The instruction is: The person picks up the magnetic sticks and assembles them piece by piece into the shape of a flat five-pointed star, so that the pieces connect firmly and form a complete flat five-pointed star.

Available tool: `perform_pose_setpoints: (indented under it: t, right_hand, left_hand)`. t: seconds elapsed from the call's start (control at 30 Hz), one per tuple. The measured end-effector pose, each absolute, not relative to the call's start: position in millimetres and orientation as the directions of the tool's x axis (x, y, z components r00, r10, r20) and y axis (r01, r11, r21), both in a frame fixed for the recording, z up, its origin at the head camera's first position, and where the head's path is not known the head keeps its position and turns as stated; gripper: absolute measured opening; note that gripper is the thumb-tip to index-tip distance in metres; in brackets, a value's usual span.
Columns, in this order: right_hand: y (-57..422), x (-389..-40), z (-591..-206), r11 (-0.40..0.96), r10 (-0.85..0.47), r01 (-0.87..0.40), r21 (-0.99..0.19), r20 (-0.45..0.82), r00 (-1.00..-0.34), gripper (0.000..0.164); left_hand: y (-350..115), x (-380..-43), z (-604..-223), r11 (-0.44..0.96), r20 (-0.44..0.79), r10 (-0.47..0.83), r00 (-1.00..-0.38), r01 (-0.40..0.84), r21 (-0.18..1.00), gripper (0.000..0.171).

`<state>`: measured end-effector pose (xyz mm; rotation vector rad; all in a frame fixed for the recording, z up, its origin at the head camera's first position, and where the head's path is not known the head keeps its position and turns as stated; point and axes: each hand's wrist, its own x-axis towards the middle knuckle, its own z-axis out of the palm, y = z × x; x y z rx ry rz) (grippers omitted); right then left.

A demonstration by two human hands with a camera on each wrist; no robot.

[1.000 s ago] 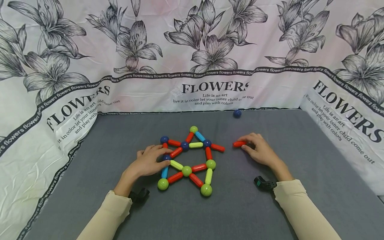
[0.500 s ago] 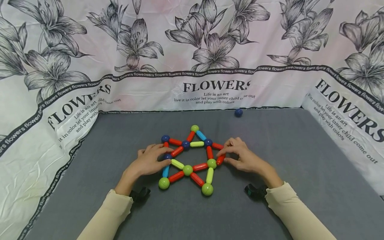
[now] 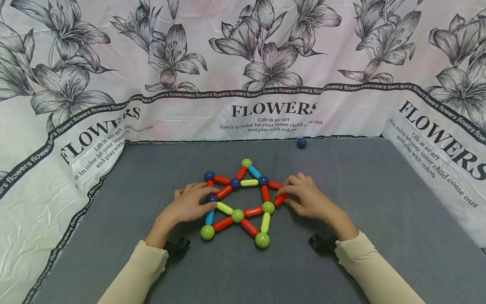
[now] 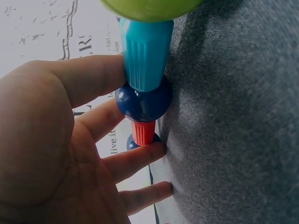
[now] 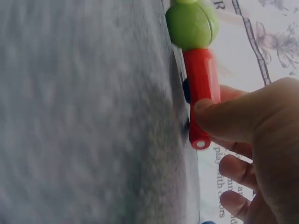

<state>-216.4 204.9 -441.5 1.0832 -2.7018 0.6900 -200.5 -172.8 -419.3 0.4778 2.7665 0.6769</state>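
Note:
A flat frame of magnetic rods and balls lies on the grey table, with red rods [image 3: 252, 211], yellow-green rods [image 3: 249, 183], blue rods and green balls [image 3: 237, 216]. At its left side my left hand [image 3: 191, 203] holds a dark blue ball [image 4: 145, 100] between thumb and fingers; the head view shows only part of that ball. My right hand [image 3: 309, 196] pinches a red magnetic rod [image 5: 202, 84] between thumb and fingers. One end of this rod meets a green ball [image 5: 192, 24]. Its other end lies near the tip of another red rod [image 3: 275, 185], partly behind my fingers.
A loose dark blue ball [image 3: 301, 143] sits at the table's back edge. A white flower-printed cloth [image 3: 178, 118] rises behind and along both sides of the grey table [image 3: 288, 270].
My right hand has moved left with the red rod, bringing it from beside the frame to the green ball on the right. The left hand stays at the blue ball.

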Motion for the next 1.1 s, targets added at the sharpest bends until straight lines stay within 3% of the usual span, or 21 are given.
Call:
perform_pose_setpoints:
  t: [0.23,0.43,0.53,0.8,1.1]
  right_hand:
    - [202.6,-214.5,-444.4,0.628,-0.583,-0.651,-0.426,0.296,-0.757,0.031]
    - [208.4,-217.9,-451.7,0.617,-0.511,-0.554,-0.559,0.252,-0.822,0.062]
    - [211.9,-220.4,-455.3,0.601,-0.508,-0.536,-0.593,0.235,-0.829,0.070]
    - [214.6,-222.5,-457.7,0.559,-0.496,-0.513,-0.652,0.234,-0.836,0.043]
    - [211.4,-218.3,-458.6,0.602,-0.504,-0.531,-0.596,0.231,-0.832,0.024]
  left_hand:
    - [-173.4,-200.2,-418.7,0.835,-0.166,0.373,-0.913,0.252,0.490,0.046]
    - [-173.1,-199.7,-418.5,0.832,-0.163,0.372,-0.914,0.250,0.494,0.045]
    - [-173.2,-199.7,-418.1,0.833,-0.163,0.372,-0.914,0.251,0.494,0.046]
    - [-173.0,-200.1,-418.2,0.833,-0.157,0.374,-0.914,0.256,0.491,0.045]
    - [-171.6,-200.1,-417.2,0.842,-0.164,0.368,-0.915,0.254,0.476,0.046]
